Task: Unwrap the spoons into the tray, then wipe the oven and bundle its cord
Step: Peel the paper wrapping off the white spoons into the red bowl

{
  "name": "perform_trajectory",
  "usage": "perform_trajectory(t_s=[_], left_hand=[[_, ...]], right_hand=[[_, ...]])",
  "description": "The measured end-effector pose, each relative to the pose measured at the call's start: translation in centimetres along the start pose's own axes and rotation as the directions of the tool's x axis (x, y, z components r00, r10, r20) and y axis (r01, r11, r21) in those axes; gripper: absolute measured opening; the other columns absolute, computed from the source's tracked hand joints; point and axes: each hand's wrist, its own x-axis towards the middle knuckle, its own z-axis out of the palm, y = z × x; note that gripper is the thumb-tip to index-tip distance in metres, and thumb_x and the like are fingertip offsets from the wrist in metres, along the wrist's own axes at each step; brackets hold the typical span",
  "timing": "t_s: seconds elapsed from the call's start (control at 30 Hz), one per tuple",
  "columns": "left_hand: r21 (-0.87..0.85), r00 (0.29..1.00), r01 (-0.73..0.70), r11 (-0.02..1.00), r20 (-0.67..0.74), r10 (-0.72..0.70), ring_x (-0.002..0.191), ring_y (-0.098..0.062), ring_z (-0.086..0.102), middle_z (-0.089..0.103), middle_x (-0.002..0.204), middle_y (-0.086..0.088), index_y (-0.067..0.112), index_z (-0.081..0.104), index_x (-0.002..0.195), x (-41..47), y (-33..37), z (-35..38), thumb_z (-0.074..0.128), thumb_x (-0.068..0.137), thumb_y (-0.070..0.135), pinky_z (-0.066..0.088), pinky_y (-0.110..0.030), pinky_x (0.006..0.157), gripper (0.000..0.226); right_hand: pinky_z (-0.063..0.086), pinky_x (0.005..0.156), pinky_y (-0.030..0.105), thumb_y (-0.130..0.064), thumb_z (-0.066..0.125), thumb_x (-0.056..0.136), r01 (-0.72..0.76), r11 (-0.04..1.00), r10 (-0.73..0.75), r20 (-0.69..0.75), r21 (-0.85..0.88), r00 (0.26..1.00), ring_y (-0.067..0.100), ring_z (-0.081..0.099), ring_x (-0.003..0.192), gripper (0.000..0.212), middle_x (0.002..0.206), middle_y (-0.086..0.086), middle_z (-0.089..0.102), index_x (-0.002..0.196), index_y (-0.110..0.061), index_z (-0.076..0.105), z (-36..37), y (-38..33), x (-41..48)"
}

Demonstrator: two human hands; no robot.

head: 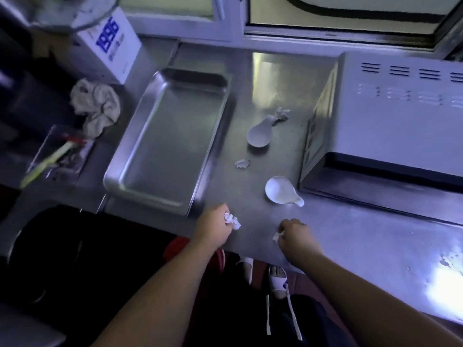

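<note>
The left hand (213,226) curls round a crumpled wrapper (232,220); the right hand (297,237) pinches a paper scrap (276,237), likely stripped-off waste. Beyond, the near spoon (280,190) and the far spoon (259,135), paper at its handle, lie between the tray (130,181) and the oven (388,116). No spoon lies in the tray yet.

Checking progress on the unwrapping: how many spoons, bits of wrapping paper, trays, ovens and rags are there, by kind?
Spoons: 2 (far spoon, near spoon)
Paper bits: 4 (crumpled wad in left hand, small scrap in right hand, loose scrap, handle wrap at the far spoon)
Tray: 1
Oven: 1
Rag: 1
Total: 9
</note>
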Motion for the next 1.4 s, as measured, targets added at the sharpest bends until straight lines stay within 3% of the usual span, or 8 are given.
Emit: perform_trajectory(t_s=[0.17,0.27,0.47,0.57,0.8,1.0,1.2,1.4], left_hand=[[-0.093,0.989,0.077,0.993,-0.119,-0.088,0.082,-0.030,0.059,0.066,0.084,-0.006,0.012,0.059,0.082,-6.9,-3.8,1.6,0.062,0.087,0.025,0.044,-0.039,0.068,0.014],[-0.154,0.962,0.220,0.963,-0.131,-0.241,0.087,-0.026,0.063,0.067,0.094,-0.004,0.016,0.063,0.089,-10.9,-6.8,2.2,0.062,0.087,0.026,0.051,-0.040,0.077,0.010],[-0.245,0.870,0.438,0.865,-0.129,-0.476,0.089,-0.019,0.065,0.070,0.099,0.000,0.016,0.069,0.098,-15.8,-14.5,3.9,0.054,0.096,0.030,0.039,-0.028,0.068,0.021],[-0.310,0.831,0.489,0.815,-0.116,-0.543,0.091,-0.023,0.067,0.070,0.102,-0.002,0.016,0.067,0.098,-17.3,-18.1,4.8,0.050,0.099,0.035,0.044,-0.031,0.070,0.025],[-0.308,0.802,0.535,0.786,-0.105,-0.588,0.100,-0.033,0.065,0.067,0.109,-0.012,0.011,0.065,0.106,-17.7,-24.4,6.1,0.055,0.101,0.036,0.052,-0.039,0.079,0.028],[-0.337,0.808,0.525,0.782,-0.094,-0.582,0.102,-0.035,0.066,0.069,0.110,-0.012,0.013,0.066,0.109,-16.3,-27.4,5.8,0.058,0.094,0.026,0.049,-0.038,0.078,0.021],[-0.304,0.831,0.521,0.798,-0.033,-0.555,0.120,-0.029,0.063,0.064,0.131,-0.006,0.020,0.059,0.138,-16.0,-28.3,5.3,0.067,0.087,0.013,0.052,-0.039,0.098,0.052],[-0.226,0.852,0.511,0.830,0.000,-0.524,0.121,-0.027,0.062,0.060,0.133,-0.001,0.026,0.057,0.138,-15.7,-26.3,3.9,0.066,0.089,0.020,0.054,-0.042,0.096,0.050]], right_hand=[[0.045,0.078,0.033,-0.020,0.066,0.090,0.192,0.980,-0.185,0.104,-0.059,0.977,0.035,0.060,0.104,0.018,0.110,0.011,0.064,0.106,-0.012,0.068,2.4,-4.2,-0.4],[0.048,0.080,0.035,-0.017,0.063,0.089,0.316,0.943,-0.299,0.158,-0.099,0.941,0.037,0.062,0.105,0.022,0.112,0.014,0.063,0.109,-0.011,0.068,4.6,-7.6,-1.2],[0.049,0.079,0.035,-0.013,0.062,0.087,0.473,0.868,-0.424,0.274,-0.148,0.864,0.038,0.064,0.097,0.031,0.121,0.013,0.052,0.118,-0.011,0.061,10.5,-14.5,-3.1],[0.049,0.078,0.037,-0.014,0.062,0.087,0.520,0.834,-0.449,0.321,-0.183,0.834,0.039,0.063,0.098,0.029,0.116,0.015,0.057,0.115,-0.009,0.060,13.4,-17.5,-3.9],[0.054,0.080,0.038,-0.021,0.065,0.088,0.513,0.826,-0.426,0.338,-0.233,0.839,0.036,0.065,0.100,0.022,0.113,0.011,0.059,0.107,-0.010,0.062,19.4,-22.7,-4.1],[0.051,0.089,0.040,-0.025,0.068,0.088,0.419,0.887,-0.347,0.319,-0.195,0.882,0.040,0.061,0.109,0.039,0.126,0.016,0.057,0.124,-0.010,0.058,22.0,-25.3,-3.0],[0.045,0.090,0.040,-0.021,0.064,0.088,0.386,0.897,-0.296,0.354,-0.215,0.887,0.043,0.057,0.113,0.047,0.130,0.017,0.054,0.133,-0.012,0.050,22.3,-25.4,-2.7],[0.046,0.093,0.041,-0.028,0.059,0.089,0.362,0.905,-0.279,0.332,-0.223,0.901,0.042,0.057,0.113,0.041,0.123,0.017,0.059,0.127,-0.012,0.055,19.8,-23.8,-3.5]])
